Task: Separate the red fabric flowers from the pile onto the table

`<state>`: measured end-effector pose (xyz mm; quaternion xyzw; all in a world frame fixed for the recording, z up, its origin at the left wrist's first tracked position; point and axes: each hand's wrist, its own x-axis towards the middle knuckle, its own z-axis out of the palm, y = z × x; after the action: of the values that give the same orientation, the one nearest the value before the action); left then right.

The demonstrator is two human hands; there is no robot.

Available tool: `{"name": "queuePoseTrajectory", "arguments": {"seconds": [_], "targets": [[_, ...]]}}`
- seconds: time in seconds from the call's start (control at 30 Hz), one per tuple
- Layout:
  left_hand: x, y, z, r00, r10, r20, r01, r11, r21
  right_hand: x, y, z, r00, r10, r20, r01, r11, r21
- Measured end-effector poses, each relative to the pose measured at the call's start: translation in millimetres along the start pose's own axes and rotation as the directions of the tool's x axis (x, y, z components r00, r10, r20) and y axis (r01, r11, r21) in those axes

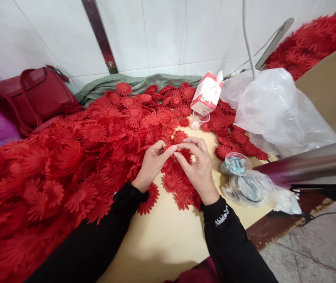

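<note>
My left hand (153, 163) is closed, its thumb tip pressed against the bent fingers. Facing it, my right hand (199, 167) has thumb and index finger drawn together in a pinch, their tips meeting the left thumb. Whatever lies between the fingertips is too small or hidden to make out. Beneath and behind both hands lie red artificial flower pieces (172, 182) with a small centre hole and narrow petals. A large heap of the same red flower pieces (79, 157) spreads to the left. One single flower piece (150, 198) rests beside my left wrist.
A tissue box (206, 92) and a clear plastic cup (200, 118) stand behind the hands. To the right are a tub of blue-and-white bits (235, 163), bagged discs (246, 188), a clear plastic bag (274, 106) and a metal cylinder (312, 165). A red handbag (38, 98) sits back left.
</note>
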<state>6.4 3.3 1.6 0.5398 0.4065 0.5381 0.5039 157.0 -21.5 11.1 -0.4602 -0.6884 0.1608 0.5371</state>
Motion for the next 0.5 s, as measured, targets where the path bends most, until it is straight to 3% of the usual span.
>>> {"name": "queuePoseTrajectory", "arguments": {"seconds": [0.27, 0.5], "targets": [[-3, 1, 0.9, 0.981, 0.080, 0.175, -0.108, 0.982, 0.153, 4, 13, -4, 0.978, 0.204, -0.044, -0.196, 0.969, 0.150], [0, -6, 0.8, 0.979, 0.092, 0.182, -0.128, 0.972, 0.196, 0, 16, 0, 0.955, 0.297, 0.003, -0.289, 0.924, 0.249]]}}
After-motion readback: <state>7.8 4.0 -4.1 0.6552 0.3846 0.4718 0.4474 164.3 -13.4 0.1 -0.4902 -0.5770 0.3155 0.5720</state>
